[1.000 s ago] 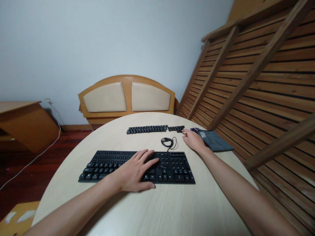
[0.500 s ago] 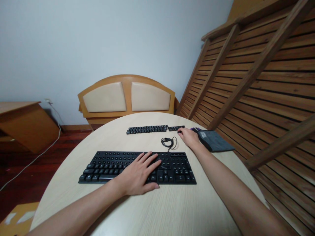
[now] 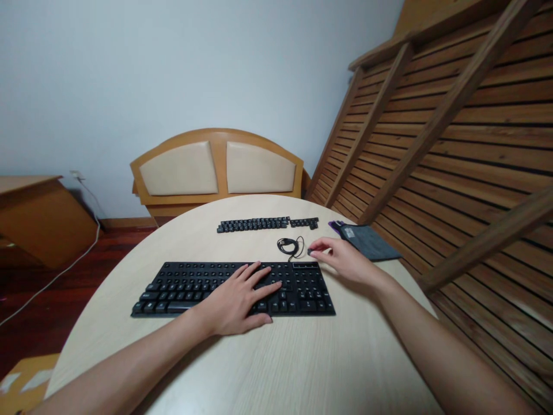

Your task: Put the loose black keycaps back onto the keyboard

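A black keyboard (image 3: 181, 288) lies on the round pale wooden table (image 3: 302, 369). My left hand (image 3: 235, 297) rests flat on its right half, fingers spread over the keys. Just beyond the keyboard's right rear corner, my right hand (image 3: 339, 258) pinches a small black keycap (image 3: 310, 251) between thumb and fingertips, above the tabletop. Farther back, loose black keycaps (image 3: 253, 225) stand in tight rows, with a smaller group of keycaps (image 3: 305, 222) to their right. The keyboard's coiled cable (image 3: 290, 246) lies between the rows and the keyboard.
A dark grey cloth pouch (image 3: 369, 242) with purple edging lies at the table's right rear. Slatted wooden boards (image 3: 432, 150) lean along the right side. Behind the table stands a padded headboard (image 3: 222, 167); a wooden desk (image 3: 43, 225) is at the left.
My right hand has come back from the smaller keycap group toward the keyboard, with a keycap in its fingers. My left hand stays on the keyboard. The view has shifted slightly.
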### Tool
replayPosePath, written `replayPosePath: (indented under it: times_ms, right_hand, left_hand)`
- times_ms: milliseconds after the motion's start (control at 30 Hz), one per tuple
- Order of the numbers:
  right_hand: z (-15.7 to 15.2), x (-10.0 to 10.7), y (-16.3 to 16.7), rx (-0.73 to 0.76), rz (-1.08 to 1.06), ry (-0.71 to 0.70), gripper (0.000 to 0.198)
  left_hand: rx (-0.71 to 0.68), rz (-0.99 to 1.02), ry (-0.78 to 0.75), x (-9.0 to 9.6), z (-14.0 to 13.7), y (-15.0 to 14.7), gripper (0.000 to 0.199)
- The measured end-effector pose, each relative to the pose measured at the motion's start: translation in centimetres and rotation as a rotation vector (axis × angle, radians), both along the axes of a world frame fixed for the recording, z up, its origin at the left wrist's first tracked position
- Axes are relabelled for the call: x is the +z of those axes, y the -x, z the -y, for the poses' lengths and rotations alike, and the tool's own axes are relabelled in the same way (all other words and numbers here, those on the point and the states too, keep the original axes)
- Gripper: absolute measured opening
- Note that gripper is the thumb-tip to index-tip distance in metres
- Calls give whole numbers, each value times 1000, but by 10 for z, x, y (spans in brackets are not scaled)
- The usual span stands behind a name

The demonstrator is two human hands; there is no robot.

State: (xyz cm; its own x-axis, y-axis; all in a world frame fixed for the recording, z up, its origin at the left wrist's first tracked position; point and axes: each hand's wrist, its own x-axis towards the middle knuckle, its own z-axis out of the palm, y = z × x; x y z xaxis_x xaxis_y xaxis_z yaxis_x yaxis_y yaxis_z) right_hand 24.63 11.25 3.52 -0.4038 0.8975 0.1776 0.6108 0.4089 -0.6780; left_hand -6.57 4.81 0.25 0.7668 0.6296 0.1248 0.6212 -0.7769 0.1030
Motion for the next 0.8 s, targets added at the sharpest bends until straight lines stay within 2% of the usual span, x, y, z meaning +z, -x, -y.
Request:
replayPosePath:
  times_ms: [100, 200, 333, 567, 800]
  right_hand:
    - [24, 12, 14, 165, 39, 112, 27]
    - [35, 13, 25, 221, 153, 63, 19]
    - [37, 8, 28, 241, 256, 8, 15]
    - [36, 3, 27, 262, 282, -33, 13]
    - [37, 2, 27, 210, 333, -44, 12]
  left_hand:
    - [-9, 15, -1, -1, -1, 1, 70]
    - [-11, 14, 1, -1, -1, 1, 71]
    - [-9, 7, 9, -1, -1, 1, 71]
    - [-4, -34, 3, 1, -1, 0, 71]
    - [-6, -16, 1, 1, 0, 0, 71]
